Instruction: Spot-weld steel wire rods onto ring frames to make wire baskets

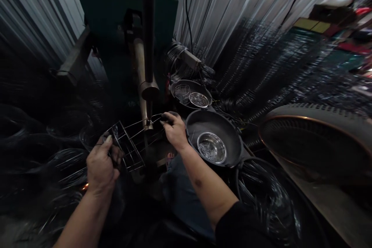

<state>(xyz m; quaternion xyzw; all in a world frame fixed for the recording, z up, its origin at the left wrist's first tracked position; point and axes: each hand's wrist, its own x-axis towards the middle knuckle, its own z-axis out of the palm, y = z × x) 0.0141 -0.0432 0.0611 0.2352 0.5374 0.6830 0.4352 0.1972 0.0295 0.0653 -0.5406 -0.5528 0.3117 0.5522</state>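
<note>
A black cable (188,15) in front of a corrugated wall (229,4).

A metalworking workshop: a dark green machine (165,15) stands beyond the right hand (174,130), a bowl (220,142) of small metal pieces (209,152) sits to that hand's right, and wire coils (172,60) lie farther off, before a ribbed metal wall (226,4).

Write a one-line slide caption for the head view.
Left hand and right hand hold a wire frame near an upright rod; nearby, a bowl of metal pieces sits in a basin.
</note>
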